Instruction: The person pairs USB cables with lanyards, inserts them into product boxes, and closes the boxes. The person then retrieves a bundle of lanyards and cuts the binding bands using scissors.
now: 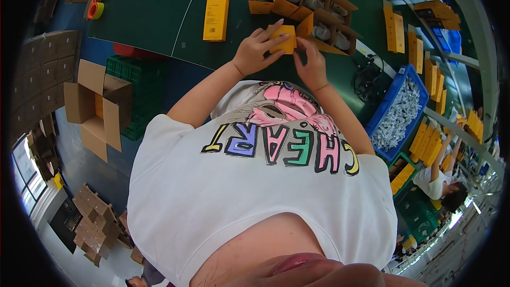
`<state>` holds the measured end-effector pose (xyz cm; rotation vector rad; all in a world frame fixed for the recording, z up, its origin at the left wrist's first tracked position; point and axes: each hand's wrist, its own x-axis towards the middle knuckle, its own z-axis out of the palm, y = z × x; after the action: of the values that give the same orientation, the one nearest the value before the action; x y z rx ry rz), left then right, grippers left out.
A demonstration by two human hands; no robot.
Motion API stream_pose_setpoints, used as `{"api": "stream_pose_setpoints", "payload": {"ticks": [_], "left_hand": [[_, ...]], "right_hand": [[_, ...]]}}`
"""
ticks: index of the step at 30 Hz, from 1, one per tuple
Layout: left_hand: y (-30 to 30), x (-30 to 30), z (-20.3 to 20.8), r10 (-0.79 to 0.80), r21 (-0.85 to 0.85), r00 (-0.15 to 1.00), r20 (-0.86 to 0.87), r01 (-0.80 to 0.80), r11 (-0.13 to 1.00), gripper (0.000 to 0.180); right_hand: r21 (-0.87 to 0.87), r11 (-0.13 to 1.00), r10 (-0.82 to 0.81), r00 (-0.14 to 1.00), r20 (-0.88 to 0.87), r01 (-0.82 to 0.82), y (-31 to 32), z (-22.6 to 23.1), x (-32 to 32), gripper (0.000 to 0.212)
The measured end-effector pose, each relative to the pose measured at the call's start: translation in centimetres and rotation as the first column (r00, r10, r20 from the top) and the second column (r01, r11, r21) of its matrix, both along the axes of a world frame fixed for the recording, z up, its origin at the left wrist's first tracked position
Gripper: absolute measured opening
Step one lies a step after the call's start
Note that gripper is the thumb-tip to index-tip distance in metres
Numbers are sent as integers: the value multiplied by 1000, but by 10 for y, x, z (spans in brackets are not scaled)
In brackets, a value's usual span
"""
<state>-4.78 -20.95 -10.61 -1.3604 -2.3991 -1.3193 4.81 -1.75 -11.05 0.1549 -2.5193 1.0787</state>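
My left hand [253,52] lies over a small yellow box [283,39] at the near side of the green table, its fingers across the top and the thumb along the near edge. My right hand [312,66] pinches at the right side of the same box with bent fingers. The box stands on end, and its underside is hidden. Just beyond and to the right are several open yellow boxes [317,8] with brown insides, each with a grey, wrapped item in it. A tall yellow box [216,16] lies closed to the left of my hands.
Black cables [366,81] lie to the right, beside a blue bin [373,134] of white folded slips. An orange tape roll [95,9] sits far left. An open carton [96,87] rests by a green crate [139,72]. A co-worker [435,183] is at right.
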Motion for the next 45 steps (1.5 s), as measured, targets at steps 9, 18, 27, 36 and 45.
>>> {"api": "stream_pose_setpoints", "payload": {"ticks": [9, 18, 27, 36, 45], "left_hand": [[2, 2, -16, 67, -140, 973, -220, -100, 985, 64], [-18, -3, -6, 6, -175, 1000, -5, -7, 985, 62], [-30, 33, -29, 452, -110, 876, 168, -439, 892, 93], [-106, -70, -113, 563, -538, 691, -453, -716, 446, 91], [-77, -85, -71, 600, -406, 734, -318, -678, 613, 71]], "right_hand": [[20, 1000, 9, 1000, 30, -10, -7, 6, 3, 61], [204, 973, 81, 989, 121, -105, -7, 32, -4, 68], [-404, 906, 75, 894, 442, 124, -52, 12, -50, 67], [-293, 710, -222, 599, 770, 640, 89, -26, 78, 14], [424, 381, -901, 432, -27, 821, 280, -119, 84, 27]]}}
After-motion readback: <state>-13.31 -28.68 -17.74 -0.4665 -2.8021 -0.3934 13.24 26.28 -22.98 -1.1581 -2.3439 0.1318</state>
